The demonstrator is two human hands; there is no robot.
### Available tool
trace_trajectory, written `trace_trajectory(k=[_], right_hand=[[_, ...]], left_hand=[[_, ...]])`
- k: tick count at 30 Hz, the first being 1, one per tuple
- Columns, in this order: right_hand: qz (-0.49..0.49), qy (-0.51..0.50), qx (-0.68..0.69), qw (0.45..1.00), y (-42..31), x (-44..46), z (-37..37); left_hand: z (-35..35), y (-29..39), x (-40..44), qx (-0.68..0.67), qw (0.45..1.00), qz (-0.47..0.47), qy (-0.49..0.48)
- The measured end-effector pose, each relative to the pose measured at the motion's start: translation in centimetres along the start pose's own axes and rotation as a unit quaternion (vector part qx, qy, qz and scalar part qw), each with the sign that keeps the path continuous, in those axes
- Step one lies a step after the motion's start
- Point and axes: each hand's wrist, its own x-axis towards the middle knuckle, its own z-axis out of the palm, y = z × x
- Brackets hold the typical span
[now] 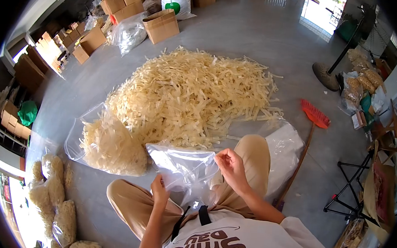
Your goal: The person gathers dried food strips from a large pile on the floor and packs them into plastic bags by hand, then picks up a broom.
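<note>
head cam | worn on head | faces forward, down | wide, close over lap

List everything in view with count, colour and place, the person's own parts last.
Empty-looking bag: one, clear, between the hands
Strip pile: one, pale yellow, floor ahead
Part-filled bag: one, clear with yellow strips, left of pile
White sheeting: one visible area, beside right knee
Broom: one, red head, right
Filled bags: several, yellowish, lower left
Cardboard boxes: many, brown, mostly upper left
White sack: one, green print, top
Green bundle: one, far left
Round-based stand: one, dark, upper right
Folding frame: one, black, right
Floor: grey
Left hand, right hand: both gripping the clear bag
Legs: two, tan trousers, crossed
</note>
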Motion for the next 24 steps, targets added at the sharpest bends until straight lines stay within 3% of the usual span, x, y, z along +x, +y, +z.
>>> trace_trajectory(k=[1,2,4,9,12,15,18,22,24], right_hand=[[0.001,-0.004,0.003,1.0,0.4,-0.1,0.4],[-0.017,-0.024,-0.045,0.999,0.7,-0.3,0.7],[-0.03,-0.051,-0.082,0.995,0.3,-1.0,1.5],[-0.074,-0.105,-0.239,0.962,1.1,-1.4,1.7],[-0.07,-0.127,-0.277,0.95,0.4,-1.3,2.0],[-0.07,-0.122,-0.309,0.941,0.4,-0.8,1.9],[-0.117,0.002,-0.363,0.924,0.4,1.2,-0.7],[-0.078,0.094,-0.398,0.909,-2.7,4.5,-5.8],[-0.143,0.129,-0.403,0.895,-1.7,5.9,-6.8]], left_hand=[[0.4,0.5,0.2,-0.095,0.995,0.012,0.02],[0.5,0.9,0.4,-0.093,0.995,0.01,0.022],[0.3,3.0,0.6,-0.215,0.97,-0.099,-0.064],[-0.1,7.0,1.3,-0.248,0.958,-0.113,-0.09],[0.0,8.5,1.7,-0.196,0.972,-0.082,-0.097],[-0.8,10.4,1.8,-0.148,0.977,-0.114,-0.099],[-3.2,9.4,2.5,-0.048,0.997,-0.042,-0.037],[-7.5,4.1,3.2,0.064,0.991,-0.066,0.097],[-8.3,5.6,2.8,0.079,0.987,-0.083,0.108]])
